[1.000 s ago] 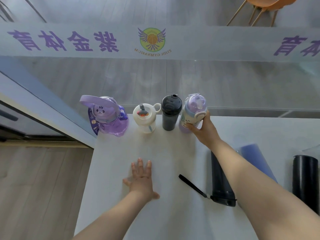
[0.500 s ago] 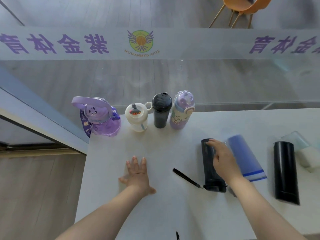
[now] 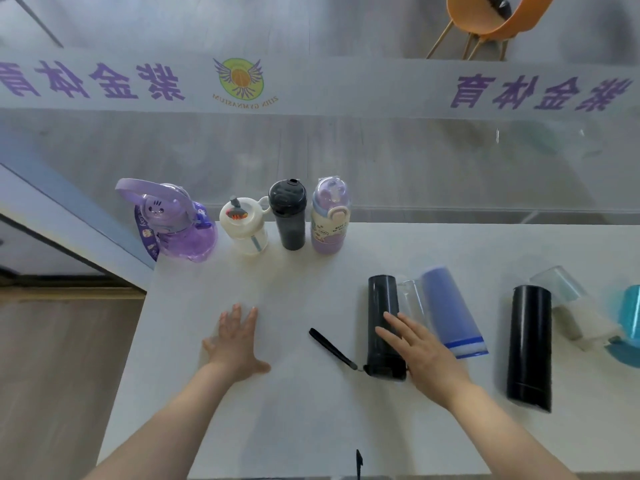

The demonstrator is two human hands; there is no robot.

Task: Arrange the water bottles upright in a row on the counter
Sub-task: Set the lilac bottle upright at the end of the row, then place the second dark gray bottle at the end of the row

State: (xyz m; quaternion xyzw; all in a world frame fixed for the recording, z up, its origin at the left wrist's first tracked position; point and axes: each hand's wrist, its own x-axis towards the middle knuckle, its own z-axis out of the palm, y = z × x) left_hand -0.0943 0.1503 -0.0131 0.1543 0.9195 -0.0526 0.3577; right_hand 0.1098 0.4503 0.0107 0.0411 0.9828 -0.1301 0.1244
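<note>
Several bottles stand upright in a row at the counter's far edge: a purple jug (image 3: 173,223), a white bottle (image 3: 244,225), a black shaker (image 3: 289,214) and a lilac bottle (image 3: 329,216). A black bottle with a wrist strap (image 3: 381,306) lies on its side. My right hand (image 3: 419,351) rests on its right side with fingers extended, not wrapped around it. Beside it lie a blue bottle (image 3: 450,313), another black bottle (image 3: 530,344), and clear and teal bottles (image 3: 623,323). My left hand (image 3: 235,341) lies flat on the counter (image 3: 294,427).
A glass partition with purple lettering rises behind the counter's far edge. An orange chair (image 3: 485,19) stands beyond it. The counter's left edge drops to a wooden floor (image 3: 62,358). A small dark object (image 3: 358,460) pokes up at the near edge.
My right hand let go of the lilac bottle, now standing in the row, and came back to the lying black bottle with the strap. My left hand stayed flat.
</note>
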